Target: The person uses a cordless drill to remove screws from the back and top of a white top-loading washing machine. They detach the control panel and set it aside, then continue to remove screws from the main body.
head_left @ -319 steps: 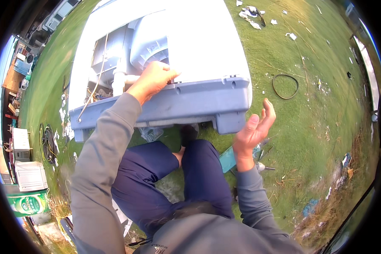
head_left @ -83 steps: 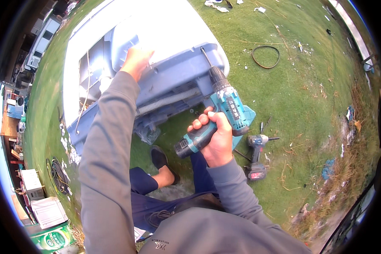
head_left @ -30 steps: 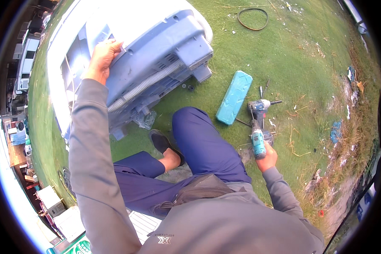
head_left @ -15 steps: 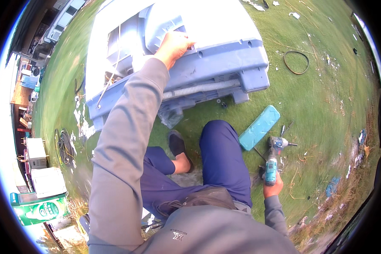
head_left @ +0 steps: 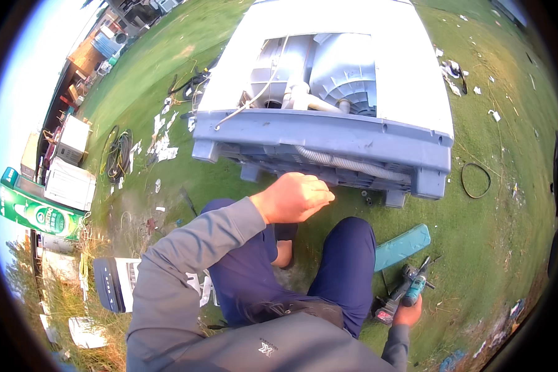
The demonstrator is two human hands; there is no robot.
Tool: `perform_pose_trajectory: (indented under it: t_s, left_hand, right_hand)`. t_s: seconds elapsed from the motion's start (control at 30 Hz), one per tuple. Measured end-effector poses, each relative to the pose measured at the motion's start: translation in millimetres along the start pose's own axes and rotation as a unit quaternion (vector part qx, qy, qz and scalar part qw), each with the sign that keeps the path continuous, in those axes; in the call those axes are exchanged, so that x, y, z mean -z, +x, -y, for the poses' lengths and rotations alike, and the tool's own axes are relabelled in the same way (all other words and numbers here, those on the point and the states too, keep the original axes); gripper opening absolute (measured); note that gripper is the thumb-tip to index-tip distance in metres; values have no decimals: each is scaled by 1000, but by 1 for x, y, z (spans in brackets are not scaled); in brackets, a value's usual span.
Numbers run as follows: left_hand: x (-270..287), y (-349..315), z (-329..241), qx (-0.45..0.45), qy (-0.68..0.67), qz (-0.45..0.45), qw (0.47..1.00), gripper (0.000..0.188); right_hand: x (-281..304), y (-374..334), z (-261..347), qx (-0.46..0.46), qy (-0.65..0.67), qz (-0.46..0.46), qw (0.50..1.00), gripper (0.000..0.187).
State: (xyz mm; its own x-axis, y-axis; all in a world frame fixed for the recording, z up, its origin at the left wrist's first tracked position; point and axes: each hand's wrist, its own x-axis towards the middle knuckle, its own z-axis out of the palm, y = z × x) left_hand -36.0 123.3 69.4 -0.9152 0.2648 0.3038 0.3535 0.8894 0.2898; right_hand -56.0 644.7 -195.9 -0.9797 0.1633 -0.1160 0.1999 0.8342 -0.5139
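Right hand [head_left: 407, 314] grips a teal drill [head_left: 414, 289], partly hiding it; left hand [head_left: 293, 198] is curled, whether around anything I cannot tell.

An outdoor yard: green ground [head_left: 502, 214] surrounds the machine [head_left: 328, 133], with coiled cables [head_left: 119, 158] (and scattered litter [head_left: 163, 152]) to its left.

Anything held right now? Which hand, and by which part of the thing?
Right hand: the teal drill, apparently by its handle, which is hidden. Left hand: curled; can't tell whether it holds something small.
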Motion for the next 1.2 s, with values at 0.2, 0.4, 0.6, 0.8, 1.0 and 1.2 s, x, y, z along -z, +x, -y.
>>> perform_pose_trajectory:
  t_s: [0.2,0.4,0.6,0.8,1.0,1.2]
  left_hand:
    - [55,2,49,315,65,-269,908,23]
    - [87,-37,150,448,172,-238,845,21]
    - [101,6,171,487,73,-152,857,31]
    - [83,-47,190,483,5,-190,855,34]
    - [72,-70,181,453,-26,-281,845,37]
    - [83,-66,176,418,-338,-406,739,14]
  right_hand:
    - [8,57,1,-24,-46,36,998,56]
    - [-12,60,-12,-3,-63,68,996,42]
    - [-11,62,-23,2,-97,92,991,69]
    - [5,85,12,-25,-120,93,988,63]
    - [-2,141,-1,-16,-165,53,985,62]
    - [-35,176,-19,-11,-160,46,986,52]
